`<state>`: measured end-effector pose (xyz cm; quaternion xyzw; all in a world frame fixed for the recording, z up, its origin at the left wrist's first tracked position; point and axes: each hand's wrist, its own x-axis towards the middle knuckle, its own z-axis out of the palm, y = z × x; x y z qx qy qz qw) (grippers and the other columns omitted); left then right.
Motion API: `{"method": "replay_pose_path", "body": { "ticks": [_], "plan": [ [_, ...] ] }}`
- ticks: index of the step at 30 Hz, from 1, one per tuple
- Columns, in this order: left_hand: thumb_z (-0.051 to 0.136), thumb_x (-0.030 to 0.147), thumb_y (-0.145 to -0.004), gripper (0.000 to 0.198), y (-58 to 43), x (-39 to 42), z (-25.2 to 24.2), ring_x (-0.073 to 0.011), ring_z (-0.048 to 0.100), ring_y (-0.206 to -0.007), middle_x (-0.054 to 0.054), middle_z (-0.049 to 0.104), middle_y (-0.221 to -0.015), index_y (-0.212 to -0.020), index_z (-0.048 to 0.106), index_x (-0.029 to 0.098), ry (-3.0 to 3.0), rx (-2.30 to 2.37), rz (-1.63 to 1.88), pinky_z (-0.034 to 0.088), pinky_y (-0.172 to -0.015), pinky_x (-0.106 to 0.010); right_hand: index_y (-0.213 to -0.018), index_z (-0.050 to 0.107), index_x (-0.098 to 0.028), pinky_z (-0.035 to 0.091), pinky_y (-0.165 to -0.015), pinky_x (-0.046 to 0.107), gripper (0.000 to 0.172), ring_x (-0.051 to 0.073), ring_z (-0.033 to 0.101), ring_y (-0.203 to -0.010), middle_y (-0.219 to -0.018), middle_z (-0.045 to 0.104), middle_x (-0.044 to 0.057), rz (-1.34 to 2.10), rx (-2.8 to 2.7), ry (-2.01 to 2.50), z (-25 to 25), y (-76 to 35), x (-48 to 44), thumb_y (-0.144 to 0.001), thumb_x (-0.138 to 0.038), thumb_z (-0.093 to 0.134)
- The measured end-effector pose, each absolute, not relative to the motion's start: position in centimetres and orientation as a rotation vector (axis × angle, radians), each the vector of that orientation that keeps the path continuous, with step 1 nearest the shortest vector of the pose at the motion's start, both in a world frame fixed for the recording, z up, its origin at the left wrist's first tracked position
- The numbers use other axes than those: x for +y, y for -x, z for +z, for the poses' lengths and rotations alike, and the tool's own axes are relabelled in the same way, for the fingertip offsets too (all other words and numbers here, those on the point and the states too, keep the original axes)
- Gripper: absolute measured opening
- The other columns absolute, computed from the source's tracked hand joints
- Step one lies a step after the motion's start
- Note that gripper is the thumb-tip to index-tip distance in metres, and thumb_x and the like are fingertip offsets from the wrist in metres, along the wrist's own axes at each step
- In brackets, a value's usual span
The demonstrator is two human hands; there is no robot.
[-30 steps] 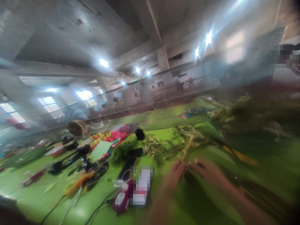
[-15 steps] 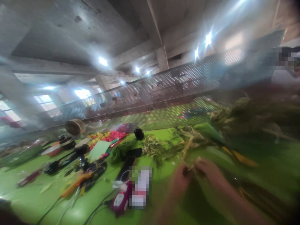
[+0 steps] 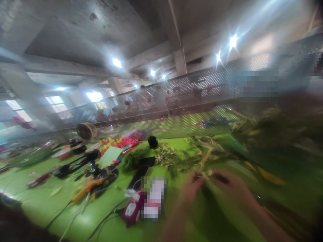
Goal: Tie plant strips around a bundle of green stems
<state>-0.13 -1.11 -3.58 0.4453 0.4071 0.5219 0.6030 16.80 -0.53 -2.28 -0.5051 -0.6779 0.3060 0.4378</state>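
Observation:
My left hand [image 3: 193, 184] is pinched closed over the green table [image 3: 101, 208], right of centre. Close beside it, my right hand [image 3: 224, 179] has its fingers drawn together as well. A small pale piece [image 3: 210, 172] shows between the two sets of fingertips, blurred; what each hand grips is too small to make out. Just beyond the hands lie dried-looking pale green leaves and stems [image 3: 208, 149], with a smaller leafy heap [image 3: 168, 156] to their left.
On the left are a purple power socket [image 3: 132, 210], an orange glue gun [image 3: 87, 190], a dark phone [image 3: 138, 176], black tools and pink and yellow pieces [image 3: 127, 142]. A perforated metal screen [image 3: 161, 104] stands behind; a large leafy pile [image 3: 267, 129] is at right.
The view has shifted slightly, so the table's things appear further right. My hands remain close together, with the fingertips slightly rearranged around the small piece.

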Motion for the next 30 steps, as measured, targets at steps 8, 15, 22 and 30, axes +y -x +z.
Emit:
{"method": "replay_pose_path", "body": {
  "ticks": [8, 15, 22, 30],
  "plan": [
    [0.075, 0.034, -0.062, 0.028, -0.3, -2.1, -2.2, -0.0060, 0.043, -0.050, 0.004, 0.051, -0.058, -0.072, 0.057, 0.015, -0.851, 0.842, 1.198, 0.031, -0.051, -0.020, -0.076, 0.070, -0.023, 0.047, -0.066, 0.028, 0.027, 0.020, 0.063, -0.071, -0.076, 0.071, 0.002, 0.756, -1.752, 1.233, -3.0, -17.0, -0.2, -0.077, -0.046, 0.054],
    [0.080, 0.032, -0.058, 0.031, -0.2, -2.1, -1.9, -0.0050, 0.042, -0.047, 0.004, 0.050, -0.055, -0.069, 0.058, 0.013, -0.725, 0.778, 1.225, 0.033, -0.050, -0.019, -0.067, 0.063, -0.022, 0.041, -0.053, 0.025, 0.027, 0.015, 0.053, -0.058, -0.060, 0.058, -0.002, 0.856, -1.679, 1.223, -2.6, -16.8, -0.3, -0.076, -0.047, 0.054],
    [0.081, 0.030, -0.058, 0.030, 0.1, -2.1, -1.8, -0.0050, 0.043, -0.045, 0.004, 0.052, -0.055, -0.068, 0.058, 0.013, -0.644, 0.700, 1.252, 0.034, -0.049, -0.019, -0.070, 0.064, -0.022, 0.044, -0.053, 0.026, 0.028, 0.016, 0.055, -0.058, -0.063, 0.062, 0.000, 0.831, -1.662, 1.256, -3.3, -17.0, 0.2, -0.077, -0.047, 0.052],
    [0.080, 0.032, -0.060, 0.031, 0.9, -1.8, -1.9, -0.0042, 0.042, -0.044, 0.003, 0.054, -0.057, -0.069, 0.058, 0.013, -0.679, 0.683, 1.288, 0.036, -0.050, -0.020, -0.100, 0.068, -0.025, 0.052, -0.068, 0.035, 0.036, 0.026, 0.068, -0.081, -0.103, 0.072, 0.009, 0.551, -1.591, 1.426, -1.8, -22.1, -0.7, -0.073, -0.042, 0.053]
  ]
}}
